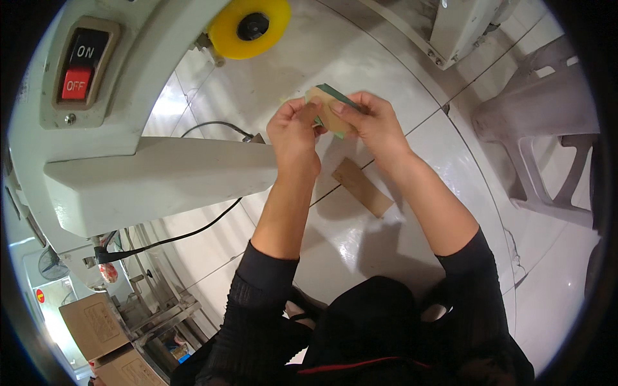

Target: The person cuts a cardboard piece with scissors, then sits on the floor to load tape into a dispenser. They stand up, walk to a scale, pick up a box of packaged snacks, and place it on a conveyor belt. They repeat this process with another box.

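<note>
Both hands meet at the upper middle of the head view, above a white tiled floor. Between them is a small flat piece (330, 113), tan on its face with green along its edges; its material cannot be told. My left hand (295, 126) grips its left side, thumb on the tan face. On the right side, my right hand (375, 118) pinches it between thumb and fingers, near a dark green strip at the upper edge. A brown cardboard strip (363, 188) lies on the floor below the hands.
A white machine housing (159, 181) with an on/off switch (79, 72) fills the left. A yellow wheel (249, 29) is at the top. A black cable (193, 228) hangs beneath the housing. A grey plastic stool (536, 120) stands right; cardboard boxes (91, 325) sit lower left.
</note>
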Available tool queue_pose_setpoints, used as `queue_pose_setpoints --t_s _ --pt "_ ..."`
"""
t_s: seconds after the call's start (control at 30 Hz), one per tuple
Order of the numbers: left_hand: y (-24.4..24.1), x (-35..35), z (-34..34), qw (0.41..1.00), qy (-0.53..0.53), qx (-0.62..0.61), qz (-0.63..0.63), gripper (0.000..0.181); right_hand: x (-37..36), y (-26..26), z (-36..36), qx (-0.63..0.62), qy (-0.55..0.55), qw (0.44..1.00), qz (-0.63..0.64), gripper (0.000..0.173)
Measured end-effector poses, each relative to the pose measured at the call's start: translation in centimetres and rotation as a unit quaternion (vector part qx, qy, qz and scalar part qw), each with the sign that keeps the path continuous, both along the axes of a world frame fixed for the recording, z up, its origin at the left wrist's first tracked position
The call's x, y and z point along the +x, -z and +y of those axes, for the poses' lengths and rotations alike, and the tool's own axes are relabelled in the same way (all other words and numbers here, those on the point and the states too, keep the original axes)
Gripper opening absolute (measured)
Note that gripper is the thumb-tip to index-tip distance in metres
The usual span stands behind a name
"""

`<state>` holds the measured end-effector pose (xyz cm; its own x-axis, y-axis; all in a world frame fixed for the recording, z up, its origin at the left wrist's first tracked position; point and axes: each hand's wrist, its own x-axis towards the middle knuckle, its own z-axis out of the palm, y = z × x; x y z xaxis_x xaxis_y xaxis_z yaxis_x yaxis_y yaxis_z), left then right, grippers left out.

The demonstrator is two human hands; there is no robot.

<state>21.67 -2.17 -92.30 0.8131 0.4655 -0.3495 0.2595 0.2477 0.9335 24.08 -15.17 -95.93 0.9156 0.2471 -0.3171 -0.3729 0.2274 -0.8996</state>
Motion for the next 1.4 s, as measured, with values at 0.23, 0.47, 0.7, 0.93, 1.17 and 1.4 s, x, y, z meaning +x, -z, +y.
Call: queue_pose_setpoints --t_s 0.23,0.47,0.7,0.93,1.17,1.4 --pt "-1.7 3.5 0.8 0.998 -0.027 0.054 -0.031 0.011 1.6 0.9 3.8 -0.289 0.111 0.827 -0.469 0.032" --pt "-0.2 4.0 2.3 0.997 -0.067 0.034 -0.019 0.017 2.2 1.8 5.0 -0.283 0.063 0.851 -0.438 0.048" --pt "-1.8 5.7 1.7 0.995 -0.096 0.026 0.000 0.019 2.6 2.8 7.0 -0.347 0.101 0.802 -0.475 0.052" --pt "-0.7 8.2 3.0 0.992 -0.115 0.024 -0.038 0.018 7.1 3.2 6.6 -0.403 0.013 0.724 -0.560 0.053" --pt "4.3 5.3 1.0 0.990 -0.079 0.088 -0.074 0.037 16.2 3.7 9.9 -0.370 0.041 0.760 -0.532 0.039" --pt "12.4 -4.8 2.0 0.800 0.208 0.563 0.003 0.050 21.4 4.2 14.1 -0.363 0.058 0.760 -0.536 0.026"
